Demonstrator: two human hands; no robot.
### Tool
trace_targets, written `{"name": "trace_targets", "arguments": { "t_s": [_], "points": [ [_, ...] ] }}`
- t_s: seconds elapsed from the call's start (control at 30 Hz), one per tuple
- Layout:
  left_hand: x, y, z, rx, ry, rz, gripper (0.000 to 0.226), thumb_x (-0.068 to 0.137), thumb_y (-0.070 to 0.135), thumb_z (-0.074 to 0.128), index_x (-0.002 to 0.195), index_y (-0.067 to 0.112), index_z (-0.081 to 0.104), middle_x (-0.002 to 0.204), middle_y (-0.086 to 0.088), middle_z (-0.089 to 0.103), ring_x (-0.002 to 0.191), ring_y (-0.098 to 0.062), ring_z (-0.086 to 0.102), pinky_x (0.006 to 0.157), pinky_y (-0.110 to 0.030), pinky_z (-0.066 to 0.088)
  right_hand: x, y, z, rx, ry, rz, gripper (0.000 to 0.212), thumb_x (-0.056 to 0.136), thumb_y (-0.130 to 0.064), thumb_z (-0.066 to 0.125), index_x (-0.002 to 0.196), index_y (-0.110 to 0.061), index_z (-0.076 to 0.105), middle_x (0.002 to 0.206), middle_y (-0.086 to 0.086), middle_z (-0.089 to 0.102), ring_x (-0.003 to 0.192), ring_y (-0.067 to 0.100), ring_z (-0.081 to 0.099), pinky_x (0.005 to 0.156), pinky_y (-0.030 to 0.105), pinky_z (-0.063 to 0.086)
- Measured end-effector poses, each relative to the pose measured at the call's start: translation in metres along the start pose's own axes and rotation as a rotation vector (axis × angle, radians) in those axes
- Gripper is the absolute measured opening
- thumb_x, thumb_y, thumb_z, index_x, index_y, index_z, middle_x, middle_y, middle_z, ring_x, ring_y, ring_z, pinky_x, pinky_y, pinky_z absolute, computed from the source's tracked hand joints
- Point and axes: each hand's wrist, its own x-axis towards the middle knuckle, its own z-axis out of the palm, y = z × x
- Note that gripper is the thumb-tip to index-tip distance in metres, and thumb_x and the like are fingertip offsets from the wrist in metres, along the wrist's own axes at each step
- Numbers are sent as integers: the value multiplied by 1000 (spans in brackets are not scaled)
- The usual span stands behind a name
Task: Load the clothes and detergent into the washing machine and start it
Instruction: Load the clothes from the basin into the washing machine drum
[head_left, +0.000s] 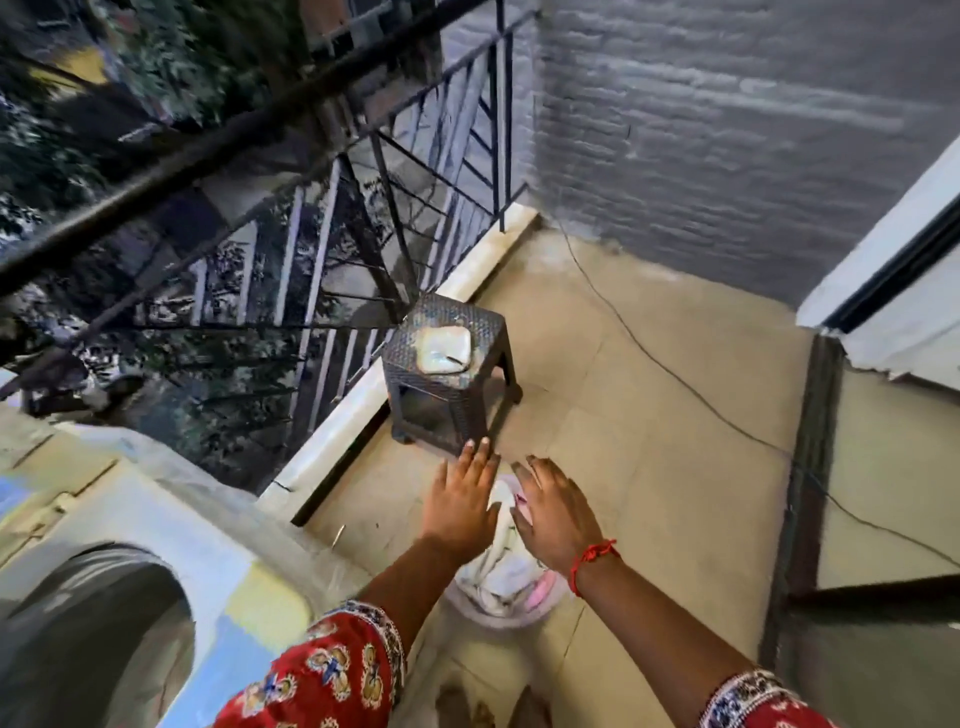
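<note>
Head view: both hands' fingers (480, 457) splayed, empty, above crumpled white cloth (501, 566) in round basket (498, 610).

I see a beige tiled balcony floor (649, 415), a grey painted brick wall (727, 130), black metal railing (311, 260) and a dark woven plastic stool (447, 374).

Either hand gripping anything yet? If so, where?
Nothing held. Left hand and right hand hover open, fingers spread, above the white clothes in the basket.
</note>
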Motion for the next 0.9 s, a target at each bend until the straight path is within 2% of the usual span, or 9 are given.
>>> {"name": "trace_targets", "arguments": {
  "t_s": [0.17, 0.33, 0.4, 0.5, 0.6, 0.7, 0.77, 0.9],
  "points": [
    [29, -16, 76, -28, -207, 16, 69, 99, 40, 32, 153, 21, -7, 162, -3, -11, 150, -25, -7, 121, -44, 5, 12, 23, 47, 56, -160, 119, 84, 83, -54, 54, 153, -32, 10, 161, 3, 8, 147, 31, 11, 111, 52, 30],
    [60, -35, 170, -65, -295, -14, 91, 89, 53, 48, 152, 20, -8, 157, -2, -19, 149, -32, -6, 119, -50, 14, 36, 49, 115, 115, -308, 219, 109, 70, -67, 65, 148, -45, -8, 159, -5, -18, 146, 30, -12, 106, 66, 26],
    [77, -43, 210, -52, -333, -3, 97, 86, 57, 50, 152, 20, -11, 158, -5, -20, 148, -33, -12, 119, -51, 14, 51, 61, 157, 103, -338, 228, 118, 60, -75, 65, 146, -46, -11, 160, -1, -18, 146, 33, -13, 104, 71, 27],
    [103, -53, 264, -44, -370, -24, 111, 78, 66, 55, 151, 20, -15, 156, -5, -27, 146, -35, -19, 117, -55, 14, 71, 80, 226, 55, -362, 174, 123, 51, -88, 47, 145, -43, -18, 160, 9, -18, 146, 39, -13, 107, 70, 20],
    [127, -62, 320, -78, -422, -74, 132, 66, 73, 64, 146, 24, -28, 155, -3, -33, 145, -34, -24, 115, -61, 16, 86, 91, 293, 47, -382, 183, 127, 49, -96, 38, 147, -40, -20, 160, 9, -20, 145, 41, -15, 105, 73, 16],
    [146, -70, 377, -134, -471, -70, 144, 53, 77, 69, 137, 33, -39, 151, -1, -41, 144, -34, -27, 106, -73, 18, 96, 101, 361, 61, -411, 210, 136, 44, -93, 47, 146, -37, -23, 158, 13, -25, 143, 44, -20, 105, 76, 12],
    [155, -73, 409, -130, -502, -46, 149, 48, 79, 71, 138, 33, -39, 150, -4, -43, 142, -36, -29, 100, -79, 16, 101, 106, 395, 74, -412, 240, 137, 44, -93, 47, 148, -35, -21, 158, 14, -24, 143, 43, -20, 106, 75, 10],
    [170, -77, 463, -79, -467, 5, 151, 45, 78, 71, 142, 28, -34, 153, -11, -36, 140, -42, -30, 101, -80, 9, 116, 120, 456, 24, -429, 146, 137, 51, -89, 49, 152, -20, -14, 159, 20, -14, 142, 45, -20, 111, 68, 2]
  ]
}}
